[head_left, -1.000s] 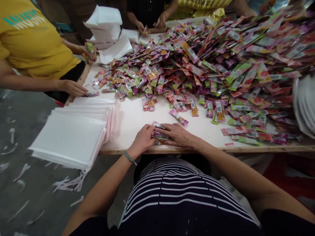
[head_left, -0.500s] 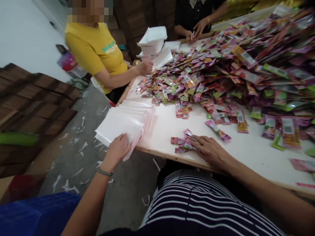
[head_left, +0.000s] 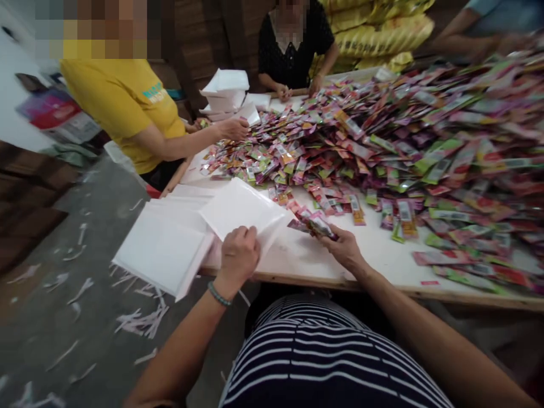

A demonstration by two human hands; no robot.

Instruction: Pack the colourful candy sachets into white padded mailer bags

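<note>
My left hand [head_left: 240, 255] is closed on the near edge of a white plastic bag [head_left: 242, 207], which is tilted above the table. To its left lies a stack of similar white bags [head_left: 159, 243], reaching past the table edge. My right hand [head_left: 345, 246] grips a small bunch of colourful sachets [head_left: 314, 222], their ends pointing left toward the bag's opening side. A short gap parts the sachets from the bag. Behind both hands spreads a large heap of pink, green and purple sachets [head_left: 361, 141].
A person in a yellow shirt [head_left: 127, 116] works at the table's left side; another in black [head_left: 293, 51] sits across. White bags [head_left: 225, 93] are piled between them. Yellow sacks [head_left: 378, 34] stand at the back. White strips [head_left: 144, 320] litter the floor.
My left hand has lifted one white bag off the stack and moved it right. My right hand has picked the sachet bunch up from the table. The view has swung right.
</note>
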